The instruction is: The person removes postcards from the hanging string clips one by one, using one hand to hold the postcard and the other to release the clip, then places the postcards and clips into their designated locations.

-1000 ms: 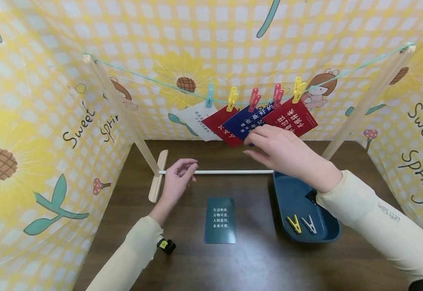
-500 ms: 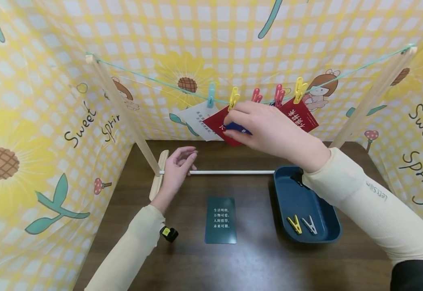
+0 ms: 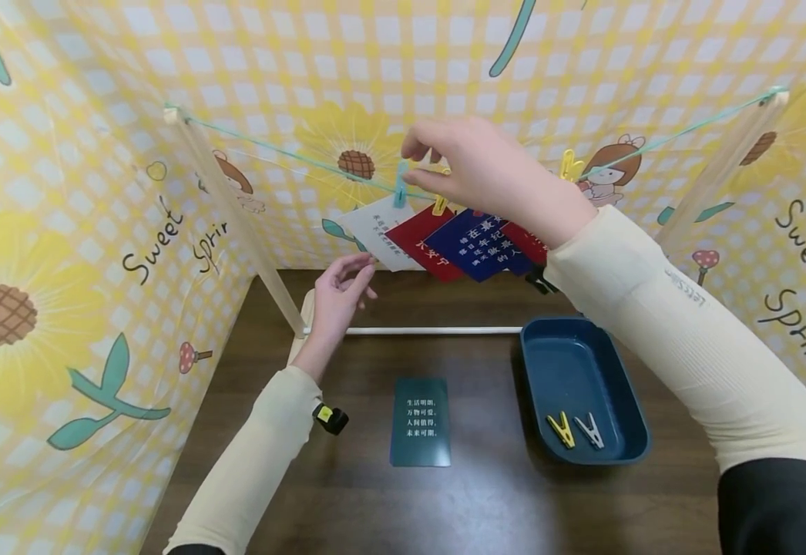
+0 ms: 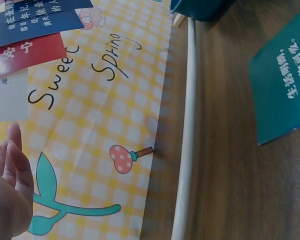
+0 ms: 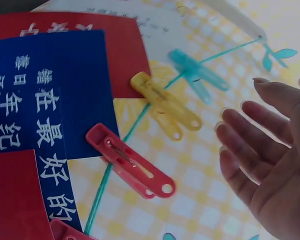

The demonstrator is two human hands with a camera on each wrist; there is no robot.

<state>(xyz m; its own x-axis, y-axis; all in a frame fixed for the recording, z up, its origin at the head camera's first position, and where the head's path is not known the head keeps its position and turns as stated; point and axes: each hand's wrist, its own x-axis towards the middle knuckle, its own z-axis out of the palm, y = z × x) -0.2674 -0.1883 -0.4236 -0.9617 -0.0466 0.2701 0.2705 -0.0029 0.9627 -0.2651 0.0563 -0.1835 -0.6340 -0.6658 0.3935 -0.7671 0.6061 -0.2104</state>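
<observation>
My right hand point(image 3: 475, 166) is up at the cord point(image 3: 292, 154), its fingers loosely bent with nothing between them. It is nearest a light-blue clothespin point(image 3: 400, 189); the right wrist view shows a gap between the fingertips and that clothespin point(image 5: 197, 75). A yellow clothespin point(image 5: 165, 105) and a red clothespin point(image 5: 132, 162) hang beside it. Clipped along the cord are a white card point(image 3: 375, 227), a red card point(image 3: 420, 243), a blue card point(image 3: 472, 243) and another red card point(image 3: 526, 240), partly hidden by my forearm. My left hand point(image 3: 337, 301), holding nothing, hovers below the white card.
On the wooden table lies a dark green card point(image 3: 420, 447). To its right, a blue tray point(image 3: 576, 358) holds a yellow clothespin point(image 3: 561, 430) and a grey one. Wooden posts point(image 3: 230, 216) carry the cord, with a white rod point(image 3: 438, 331) between them.
My right hand has moved left and up, from in front of the blue card to the light-blue clothespin. My left hand has risen slightly. The cards and clothespins hang much as before.
</observation>
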